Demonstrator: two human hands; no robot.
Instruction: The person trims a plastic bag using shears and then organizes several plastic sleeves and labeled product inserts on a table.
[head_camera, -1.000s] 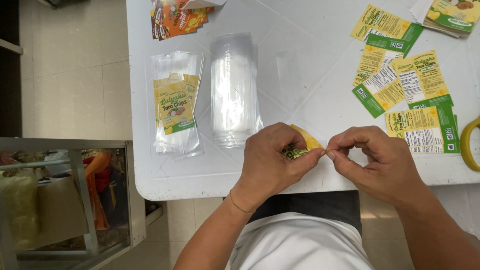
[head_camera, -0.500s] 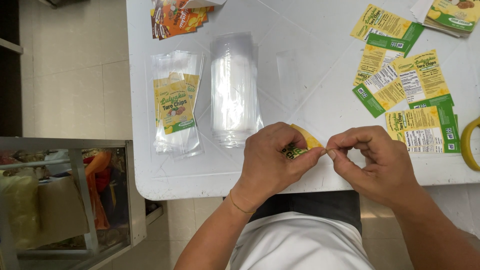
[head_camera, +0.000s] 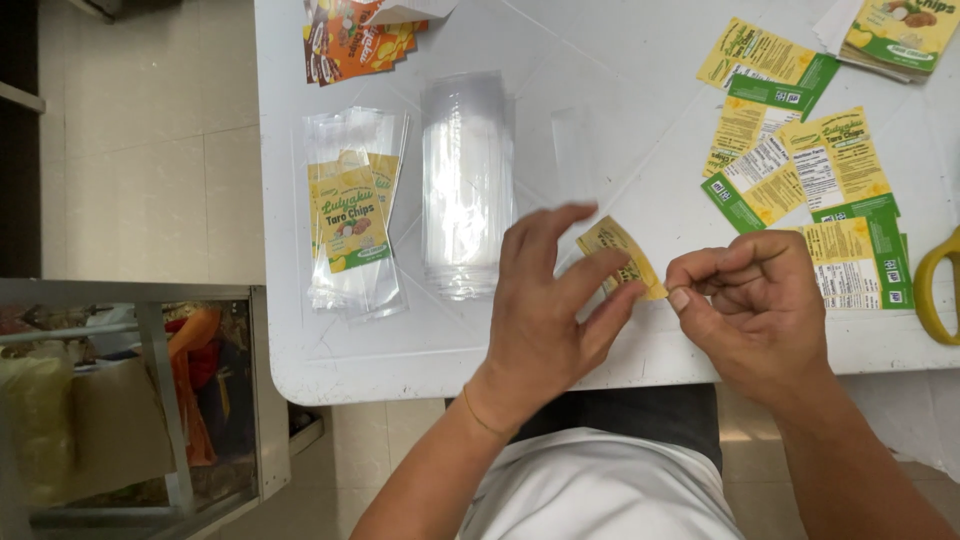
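We are holding a small yellow printed paper label (head_camera: 622, 256) between both hands, just above the near edge of the white bench (head_camera: 600, 130). It is looking thin, light and floppy, the kind of slip that bends or creases under any squeeze, so we judge the edges and corners to be the places to take it, with the lightest pinch. It may be a sticker with a backing, though we cannot tell that from here.

Our left hand (head_camera: 545, 310) is lying over the label's near left part, its fingers (head_camera: 590, 275) spread fairly wide and only loosely curled, steadying the label from that side more than clamping it. Our right hand (head_camera: 755, 310) is curled tight, its thumb and forefinger pinching closed on the label's lower right corner, so the label is stretching between the two hands and tilting up to the left.

Just beyond our left hand a stack of clear plastic sleeves (head_camera: 465, 180) is lying on the bench, and further left a clear bag with a yellow-green label inside (head_camera: 350, 215). More yellow and green printed labels (head_camera: 800, 170) are spreading out beyond our right hand.
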